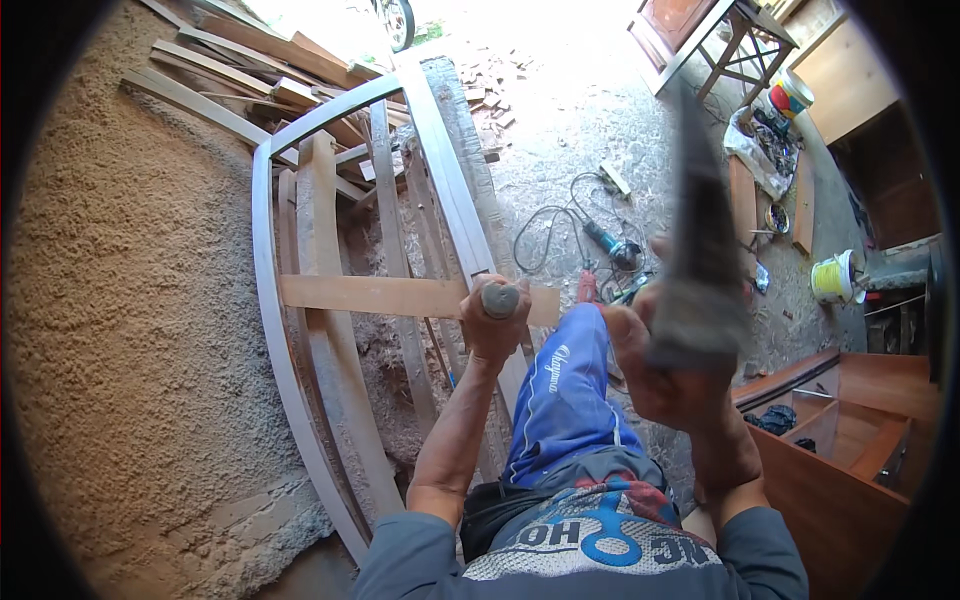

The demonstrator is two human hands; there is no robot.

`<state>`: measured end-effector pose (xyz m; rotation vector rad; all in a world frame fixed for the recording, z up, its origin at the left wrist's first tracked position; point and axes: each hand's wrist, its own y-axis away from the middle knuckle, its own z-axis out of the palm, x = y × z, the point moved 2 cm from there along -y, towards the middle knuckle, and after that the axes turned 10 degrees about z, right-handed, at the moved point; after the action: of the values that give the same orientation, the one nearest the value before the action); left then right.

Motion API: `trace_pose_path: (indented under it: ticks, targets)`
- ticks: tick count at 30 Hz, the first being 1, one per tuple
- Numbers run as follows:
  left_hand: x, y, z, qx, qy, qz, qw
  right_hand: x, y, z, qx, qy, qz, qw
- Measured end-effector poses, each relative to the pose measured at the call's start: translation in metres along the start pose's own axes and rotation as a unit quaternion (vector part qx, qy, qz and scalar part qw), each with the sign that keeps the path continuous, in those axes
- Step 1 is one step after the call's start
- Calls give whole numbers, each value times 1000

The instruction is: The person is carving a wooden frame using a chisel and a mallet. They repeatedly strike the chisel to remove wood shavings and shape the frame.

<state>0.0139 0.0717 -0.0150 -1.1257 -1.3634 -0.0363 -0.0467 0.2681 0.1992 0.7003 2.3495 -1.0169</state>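
Note:
My left hand (494, 322) is closed around a chisel handle (500, 299), set upright on the right rail of a curved grey wooden frame (268, 300). A light wooden plank (385, 295) lies across the frame right beside that hand. My right hand (665, 365) grips a long dark mallet or club (700, 260), raised and blurred, close to the camera. My blue-trousered leg (565, 385) rests on the frame's right side between both arms.
A deep pile of sawdust (130, 300) fills the left. Wood offcuts (240, 60) lie at the top. An angle grinder with cable (610, 245), a yellow spool (832, 277), a wooden cabinet (840, 450) and a stool (745, 40) stand to the right.

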Motion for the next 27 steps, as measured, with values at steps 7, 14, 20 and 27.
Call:
trace_pose_path:
  ticks: [7, 14, 20, 27]
  targets:
    - [10, -8, -4, -200, 17, 117, 973, 43, 14, 48, -284, 86, 190, 936]
    - [-12, -52, -4, 242, 7, -74, 967, 66, 94, 70, -134, -120, 380, 907]
    - [7, -73, -16, 41, 97, -72, 992, 82, 144, 62, -142, -153, 488, 847]
    - [-24, -24, -28, 11, 122, -129, 984, 87, 151, 64, -145, -167, 515, 828]
